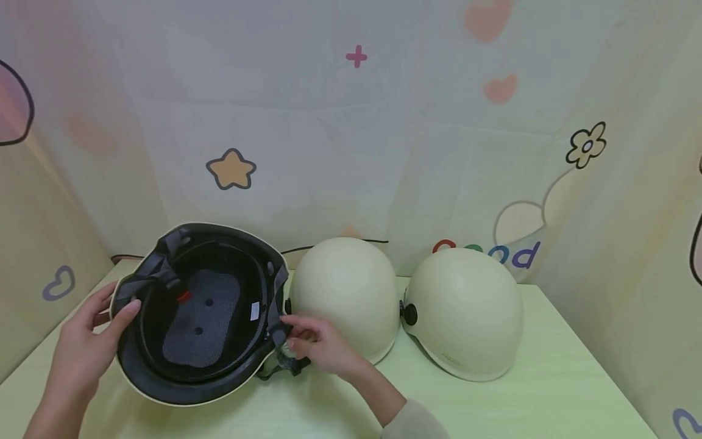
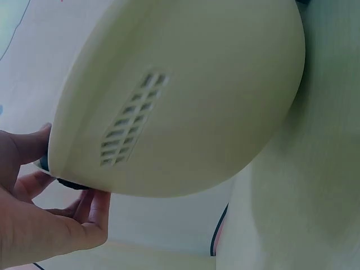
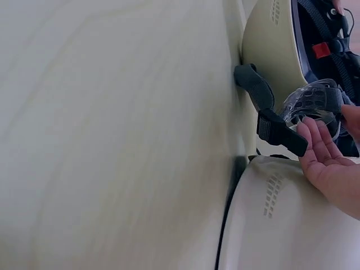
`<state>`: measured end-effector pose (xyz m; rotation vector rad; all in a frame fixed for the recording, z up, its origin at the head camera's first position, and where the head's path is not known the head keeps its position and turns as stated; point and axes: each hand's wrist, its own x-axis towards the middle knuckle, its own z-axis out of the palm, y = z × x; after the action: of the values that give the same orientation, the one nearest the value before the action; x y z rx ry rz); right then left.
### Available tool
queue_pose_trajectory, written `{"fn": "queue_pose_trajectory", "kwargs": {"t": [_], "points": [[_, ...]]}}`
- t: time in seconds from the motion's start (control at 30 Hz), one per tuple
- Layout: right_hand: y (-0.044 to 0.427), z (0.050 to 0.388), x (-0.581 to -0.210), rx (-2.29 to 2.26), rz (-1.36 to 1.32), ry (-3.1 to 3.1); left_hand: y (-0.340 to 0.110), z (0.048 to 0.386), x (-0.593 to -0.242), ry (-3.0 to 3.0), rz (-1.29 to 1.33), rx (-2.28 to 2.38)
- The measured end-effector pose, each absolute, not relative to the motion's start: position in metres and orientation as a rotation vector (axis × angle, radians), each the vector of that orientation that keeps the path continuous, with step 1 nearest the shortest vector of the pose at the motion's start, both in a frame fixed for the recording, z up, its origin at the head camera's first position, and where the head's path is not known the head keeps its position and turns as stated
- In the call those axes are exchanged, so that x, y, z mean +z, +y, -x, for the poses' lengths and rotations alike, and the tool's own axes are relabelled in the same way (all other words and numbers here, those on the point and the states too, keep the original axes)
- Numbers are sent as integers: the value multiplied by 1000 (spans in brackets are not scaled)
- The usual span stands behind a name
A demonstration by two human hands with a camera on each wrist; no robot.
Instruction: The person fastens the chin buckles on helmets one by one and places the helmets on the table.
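Observation:
An off-white helmet (image 1: 194,396) is tipped with its black padded inside facing me, at the left of the head view. My left hand (image 1: 88,341) grips its left rim, thumb inside and fingers outside. The vented outer shell (image 2: 197,101) fills much of the left wrist view. At the helmet's right edge, my right hand (image 1: 323,347) pinches the dark strap of clear goggles (image 3: 309,101) between thumb and fingers. A loose end of the dark elastic strap (image 3: 256,87) hangs from them. A red buckle piece (image 3: 322,50) lies among the helmet's chin straps.
Two more off-white helmets, the middle helmet (image 1: 345,292) and the right helmet (image 1: 466,317), stand dome up on the pale table (image 1: 576,378). The middle one is close beside my right hand. A patterned curtain (image 1: 329,152) hangs behind and along the sides.

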<state>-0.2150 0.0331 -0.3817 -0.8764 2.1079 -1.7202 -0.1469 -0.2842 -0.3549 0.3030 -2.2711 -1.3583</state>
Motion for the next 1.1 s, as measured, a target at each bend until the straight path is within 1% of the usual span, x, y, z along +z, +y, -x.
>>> {"fn": "queue_pose_trajectory", "kwargs": {"t": [0.27, 0.5, 0.77, 0.93, 1.1], "points": [[39, 218, -368, -1757, 906, 2153, -286, 146, -358, -2467, -304, -1371], [47, 219, -358, -1734, 872, 2233, -284, 147, -360, -2548, -223, -1410], [50, 220, -351, -1762, 821, 2244, -293, 146, -350, -2705, -112, -1079], [51, 222, -351, -1812, 800, 2205, -297, 150, -348, -2688, -60, -1061], [53, 223, -351, -1813, 829, 2199, -296, 152, -351, -2665, -77, -1043]]}}
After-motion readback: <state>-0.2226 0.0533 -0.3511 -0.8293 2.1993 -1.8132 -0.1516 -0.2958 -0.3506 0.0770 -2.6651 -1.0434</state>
